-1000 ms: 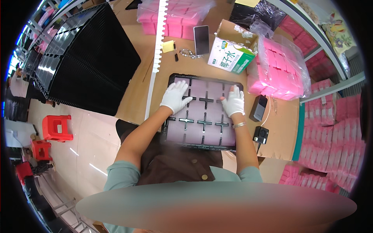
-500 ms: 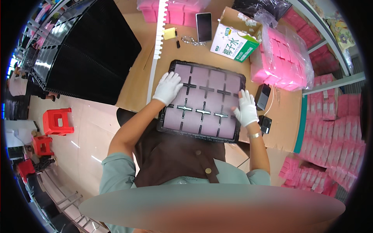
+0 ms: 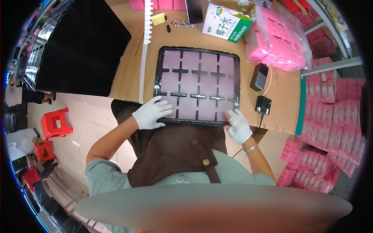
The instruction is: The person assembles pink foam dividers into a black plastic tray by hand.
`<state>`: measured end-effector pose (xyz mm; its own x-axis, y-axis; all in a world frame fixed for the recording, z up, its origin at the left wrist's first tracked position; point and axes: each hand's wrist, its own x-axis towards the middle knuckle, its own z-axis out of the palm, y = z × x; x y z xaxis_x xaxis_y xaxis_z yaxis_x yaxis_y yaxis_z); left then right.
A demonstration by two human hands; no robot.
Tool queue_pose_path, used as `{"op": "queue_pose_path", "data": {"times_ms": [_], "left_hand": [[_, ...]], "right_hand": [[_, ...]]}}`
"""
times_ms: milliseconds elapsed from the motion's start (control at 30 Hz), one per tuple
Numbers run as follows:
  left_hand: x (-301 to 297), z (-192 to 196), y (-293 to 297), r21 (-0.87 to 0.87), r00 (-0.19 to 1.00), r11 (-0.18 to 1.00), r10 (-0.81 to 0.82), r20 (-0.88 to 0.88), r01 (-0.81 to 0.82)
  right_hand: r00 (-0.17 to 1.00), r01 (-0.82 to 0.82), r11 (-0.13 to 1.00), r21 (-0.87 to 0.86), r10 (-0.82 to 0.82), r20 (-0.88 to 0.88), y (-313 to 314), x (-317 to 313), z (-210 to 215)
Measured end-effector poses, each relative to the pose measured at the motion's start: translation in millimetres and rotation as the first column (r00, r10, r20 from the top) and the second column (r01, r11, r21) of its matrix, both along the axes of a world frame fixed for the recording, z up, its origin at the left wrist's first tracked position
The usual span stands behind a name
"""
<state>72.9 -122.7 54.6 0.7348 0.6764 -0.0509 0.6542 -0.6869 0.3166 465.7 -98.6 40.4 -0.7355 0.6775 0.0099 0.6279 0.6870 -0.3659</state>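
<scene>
A black plastic tray (image 3: 237, 83) lies flat on the cardboard-topped table in front of me. Pale mauve sheet-like pieces (image 3: 189, 83) fill its compartments, parted by black cross-shaped dividers. My left hand (image 3: 151, 113), in a white glove with bare fingertips showing, rests at the tray's near left corner with its fingers stretched over the rim. At the near right corner is my right hand (image 3: 238, 127), gloved the same way. Its fingers are extended and apart, with their tips at the rim. Neither hand is closed round anything.
Stacked black trays (image 3: 79, 48) stand at the left, beside a white notched strip (image 3: 144, 58). A white and green carton (image 3: 227, 22), bagged pink foam blocks (image 3: 274, 40), a power bank (image 3: 259, 77) and a small black device (image 3: 263, 105) lie beyond or right. Red stools (image 3: 57, 123) stand on the floor.
Both hands have slid from the tray's sides toward me, to its near corners. The whole view has shifted a little, and the tray looks straighter in it.
</scene>
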Motion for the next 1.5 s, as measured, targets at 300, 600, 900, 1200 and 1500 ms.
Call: {"op": "queue_pose_path", "data": {"times_ms": [300, 600, 900, 1200, 1500], "left_hand": [[-9, -29, -43, 0.11, 0.969, 0.971, 0.197, 0.149, -0.214], [36, -46, -28, -0.255, 0.169, 0.208, 0.971, 0.169, -0.944], [11, 79, -53, -0.537, -0.08, 0.42, 0.73, 0.679, -0.732], [-90, 275, -111, 0.148, 0.173, -0.315, -0.051, 0.984, -0.937], [-163, 305, -93, 0.67, 0.524, -0.693, 0.479, 0.704, -0.265]], "right_hand": [[0.978, 0.122, 0.992, -0.04, -0.127, -0.168, 5, 22, 2], [0.705, 0.706, 0.703, 0.088, -0.709, 0.006, 9, -19, -32], [0.554, 0.654, 0.675, -0.341, -0.735, -0.391, 35, -21, -33], [0.747, 0.266, 0.942, -0.203, -0.335, -0.575, 196, -183, -17], [0.864, 0.309, 0.944, -0.113, -0.328, -0.381, 353, -353, -19]]}}
